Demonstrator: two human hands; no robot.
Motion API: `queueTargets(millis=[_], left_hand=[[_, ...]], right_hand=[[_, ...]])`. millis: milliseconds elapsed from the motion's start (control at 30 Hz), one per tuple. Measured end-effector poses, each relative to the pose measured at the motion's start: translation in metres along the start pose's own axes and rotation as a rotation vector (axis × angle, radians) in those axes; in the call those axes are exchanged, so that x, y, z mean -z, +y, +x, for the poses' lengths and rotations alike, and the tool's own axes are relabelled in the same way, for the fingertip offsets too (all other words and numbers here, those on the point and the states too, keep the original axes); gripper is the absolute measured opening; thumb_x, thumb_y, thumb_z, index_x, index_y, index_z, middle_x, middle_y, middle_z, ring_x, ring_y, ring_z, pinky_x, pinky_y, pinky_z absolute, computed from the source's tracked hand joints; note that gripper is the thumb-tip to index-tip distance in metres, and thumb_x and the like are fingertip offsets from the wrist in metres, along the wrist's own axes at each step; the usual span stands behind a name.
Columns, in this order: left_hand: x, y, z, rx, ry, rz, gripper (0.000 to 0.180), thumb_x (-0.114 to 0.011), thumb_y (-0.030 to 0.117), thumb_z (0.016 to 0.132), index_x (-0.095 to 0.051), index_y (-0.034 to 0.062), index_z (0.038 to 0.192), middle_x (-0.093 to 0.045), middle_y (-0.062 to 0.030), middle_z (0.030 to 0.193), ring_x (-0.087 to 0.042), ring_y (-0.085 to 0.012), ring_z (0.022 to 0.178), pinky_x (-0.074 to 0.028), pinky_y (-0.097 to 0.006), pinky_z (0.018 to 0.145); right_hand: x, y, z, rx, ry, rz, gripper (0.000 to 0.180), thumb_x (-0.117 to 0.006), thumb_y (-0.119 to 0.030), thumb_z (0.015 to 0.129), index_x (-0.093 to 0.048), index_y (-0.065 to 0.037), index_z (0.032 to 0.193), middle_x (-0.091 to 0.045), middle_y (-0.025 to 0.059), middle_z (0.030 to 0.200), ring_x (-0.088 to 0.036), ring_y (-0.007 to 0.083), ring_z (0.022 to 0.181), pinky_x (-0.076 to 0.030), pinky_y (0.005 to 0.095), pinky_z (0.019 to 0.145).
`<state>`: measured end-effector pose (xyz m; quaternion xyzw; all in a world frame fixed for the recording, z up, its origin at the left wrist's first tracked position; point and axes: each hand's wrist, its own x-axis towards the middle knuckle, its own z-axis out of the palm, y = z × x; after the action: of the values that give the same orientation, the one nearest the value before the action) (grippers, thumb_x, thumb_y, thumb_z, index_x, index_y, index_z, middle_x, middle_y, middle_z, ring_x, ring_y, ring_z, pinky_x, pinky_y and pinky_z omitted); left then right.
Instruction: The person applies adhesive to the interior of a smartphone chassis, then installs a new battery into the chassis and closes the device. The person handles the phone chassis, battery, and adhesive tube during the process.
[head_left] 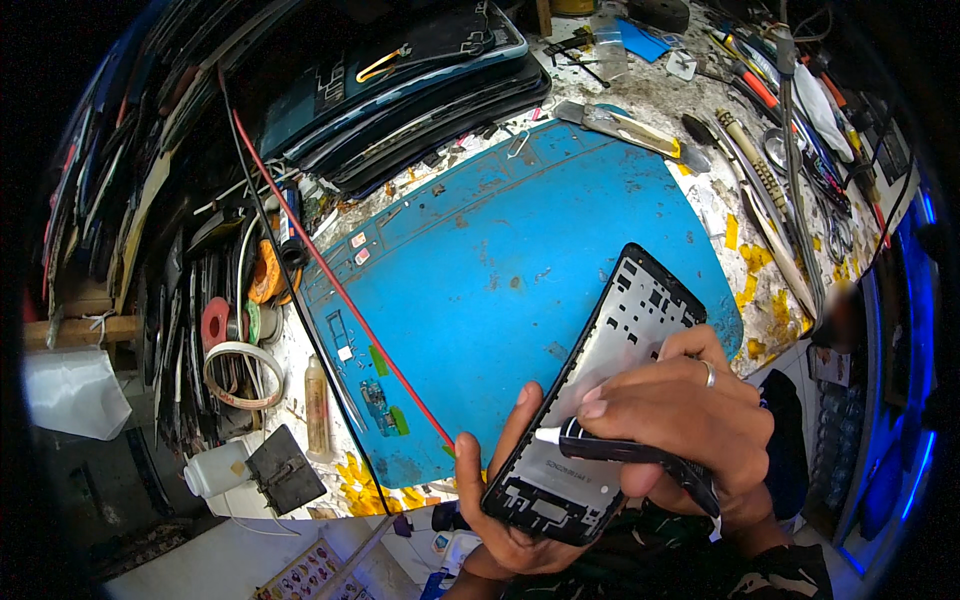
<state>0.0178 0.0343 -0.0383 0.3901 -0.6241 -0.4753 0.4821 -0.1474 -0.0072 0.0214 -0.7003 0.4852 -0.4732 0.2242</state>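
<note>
Left hand point(500, 480) grasps the phone frame point(600, 390) from below; its palm is hidden under the frame, only the thumb and fingertips show. Right hand point(690, 420) is clenched around a black tool point(640, 452), its white tip touching the frame's inside. Both are above the blue mat point(500, 260), near its front edge.

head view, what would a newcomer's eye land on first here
First the bright blue work mat filling the middle of the cluttered bench. Next, at lower right, the opened phone frame, cradled from below by the left hand, while the right hand presses a black white-tipped tool onto it. A red wire cuts diagonally across the mat's left side.
</note>
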Motion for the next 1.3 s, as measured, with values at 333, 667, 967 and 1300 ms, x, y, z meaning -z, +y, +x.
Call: queueTargets(millis=[333,667,967,1300], left_hand=[[0.000,0.016,0.006,0.060,0.017,0.212,0.102,-0.069,0.036,0.084,0.006,0.0040,0.145,-0.036,-0.0299,0.141,-0.052,-0.0372,0.121,-0.037,-0.047,0.107],[0.000,0.042,0.008,0.770,0.189,-0.436,0.091,-0.053,0.079,0.072,-0.029,0.0304,0.145,-0.047,0.0023,0.143,-0.036,-0.0208,0.138,-0.006,-0.058,0.117],[0.004,0.044,0.016,0.758,0.135,-0.490,0.088,-0.053,0.080,0.070,-0.035,0.0339,0.142,-0.046,0.0049,0.143,-0.035,-0.0219,0.139,-0.007,-0.060,0.116],[0.010,0.033,0.010,0.133,-0.304,0.897,0.081,-0.052,0.058,0.087,-0.023,0.0127,0.147,-0.041,-0.0137,0.145,-0.043,-0.0272,0.134,-0.006,-0.050,0.118]], right_hand=[[0.000,0.001,0.000,0.000,0.020,-0.015,0.024,-0.070,-0.021,0.079,-0.073,-0.010,0.101,-0.071,0.0015,0.087,-0.069,0.0146,0.082,-0.044,0.0306,0.076],[0.002,0.004,0.001,-0.001,0.019,-0.004,0.028,-0.074,-0.022,0.075,-0.073,-0.009,0.100,-0.070,0.0012,0.085,-0.069,0.0149,0.080,-0.043,0.0302,0.073],[0.002,0.007,0.001,0.010,0.028,0.009,0.028,-0.074,-0.024,0.077,-0.073,-0.009,0.101,-0.071,0.0014,0.085,-0.069,0.0150,0.081,-0.043,0.0307,0.075],[0.001,0.005,0.000,0.001,0.031,0.007,0.030,-0.074,-0.025,0.075,-0.072,-0.010,0.102,-0.071,0.0014,0.086,-0.069,0.0150,0.082,-0.043,0.0312,0.076]])
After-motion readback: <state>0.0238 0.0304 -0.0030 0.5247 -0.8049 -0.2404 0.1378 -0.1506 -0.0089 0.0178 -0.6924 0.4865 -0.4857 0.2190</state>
